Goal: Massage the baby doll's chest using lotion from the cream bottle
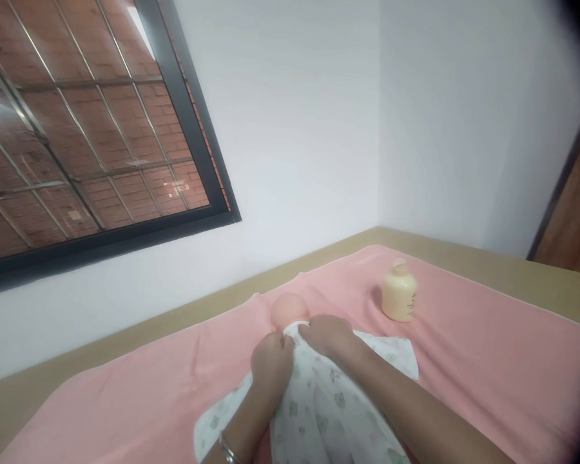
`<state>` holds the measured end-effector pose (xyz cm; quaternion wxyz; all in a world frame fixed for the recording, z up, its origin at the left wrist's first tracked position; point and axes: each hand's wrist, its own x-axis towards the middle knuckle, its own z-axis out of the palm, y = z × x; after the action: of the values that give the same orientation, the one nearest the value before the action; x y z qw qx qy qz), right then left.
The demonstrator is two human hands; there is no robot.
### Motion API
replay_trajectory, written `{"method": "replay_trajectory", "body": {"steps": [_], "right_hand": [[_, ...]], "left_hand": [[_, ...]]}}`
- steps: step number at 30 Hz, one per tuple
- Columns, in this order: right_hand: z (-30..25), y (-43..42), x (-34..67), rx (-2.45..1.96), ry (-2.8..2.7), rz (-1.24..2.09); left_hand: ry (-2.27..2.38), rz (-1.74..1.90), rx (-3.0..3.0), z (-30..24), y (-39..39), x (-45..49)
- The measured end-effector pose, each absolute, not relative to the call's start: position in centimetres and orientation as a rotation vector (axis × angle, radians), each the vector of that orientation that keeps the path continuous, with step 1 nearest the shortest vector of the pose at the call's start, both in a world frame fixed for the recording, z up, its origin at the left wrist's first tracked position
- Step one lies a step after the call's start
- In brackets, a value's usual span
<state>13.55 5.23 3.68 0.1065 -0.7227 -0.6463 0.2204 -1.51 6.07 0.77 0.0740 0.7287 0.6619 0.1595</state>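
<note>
A white baby garment with small green and pink prints lies spread out in front of me, its two sleeves reaching to the sides. Above its neckline shows the smooth, round, pink head of a baby doll; the doll's body is hidden under the cloth. My left hand, below a silver bangle, is closed on the left edge of the neckline. On the other side, my right hand pinches the right edge of the neckline, close beside the head.
A pink sheet covers most of the tan surface under it. To the right of the doll stands a pale yellow pump bottle. White walls meet behind, with a dark-framed barred window at upper left.
</note>
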Motion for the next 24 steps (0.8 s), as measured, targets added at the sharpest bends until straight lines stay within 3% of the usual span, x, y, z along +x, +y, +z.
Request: {"method": "replay_trajectory", "body": {"steps": [7,12,15,20,24], "right_hand": [[2.6,4.6,12.2,-2.092,-2.145,0.128],[2.4,3.8,11.4,-1.966,-2.253,-0.020],[2.8,4.0,11.6,-1.985,-2.241,0.035],[3.8,5.2,13.1,-2.118,-2.042,0.548],[3.5,5.7,13.2,-2.144,-2.016,0.478]], "left_hand": [[2.011,0.483,2.157,0.8,6.1,-1.4],[2.001,0.488,2.159,0.8,5.9,-1.5],[1.993,0.491,2.159,0.9,5.9,-1.5],[2.003,0.474,2.187,0.8,5.9,-1.5],[2.015,0.475,2.192,0.7,5.9,-1.5]]}}
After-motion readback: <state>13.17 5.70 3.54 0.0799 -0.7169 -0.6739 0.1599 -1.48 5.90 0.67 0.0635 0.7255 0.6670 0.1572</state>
